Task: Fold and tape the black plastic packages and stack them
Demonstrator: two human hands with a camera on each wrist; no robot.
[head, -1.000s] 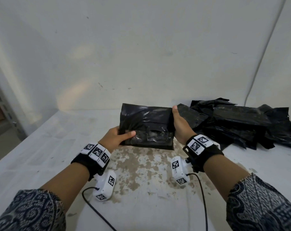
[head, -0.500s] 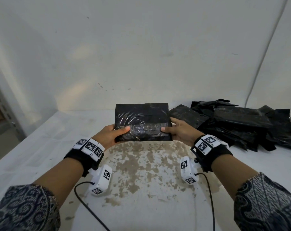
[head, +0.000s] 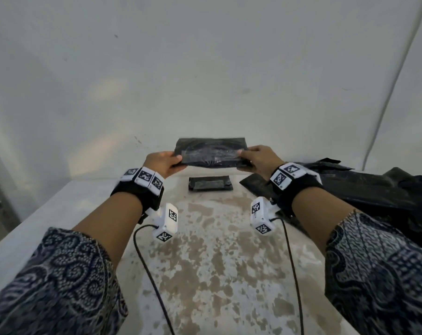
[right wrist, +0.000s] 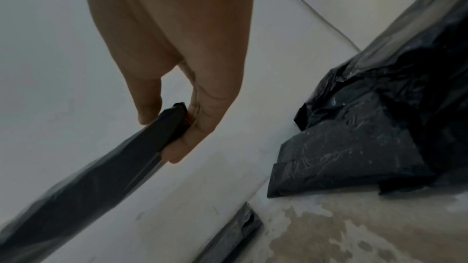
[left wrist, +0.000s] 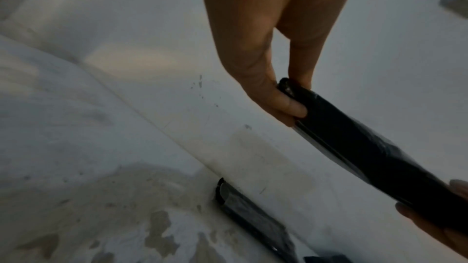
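Clearly both hands (head: pixel 165 162) (head: pixel 259 157) pinch the folded package (head: pixel 211 154) (far edge blurred).

Loose dark-blue batik sleeves (head: pixel 67 284) with white swirl and dot patterns, pushed back to mid-forearm. Black wrist straps (head: pixel 138 193) above them, each topped by a row of white blocks (head: pixel 145 177) printed with black square fiducial markers. Under each wrist, a white boxy camera module (head: pixel 167 222) bearing the same kind of markers on its faces. One thin black cable (head: pixel 147 269) trailing from each module back toward the body. Bare forearms and hands, no gloves.
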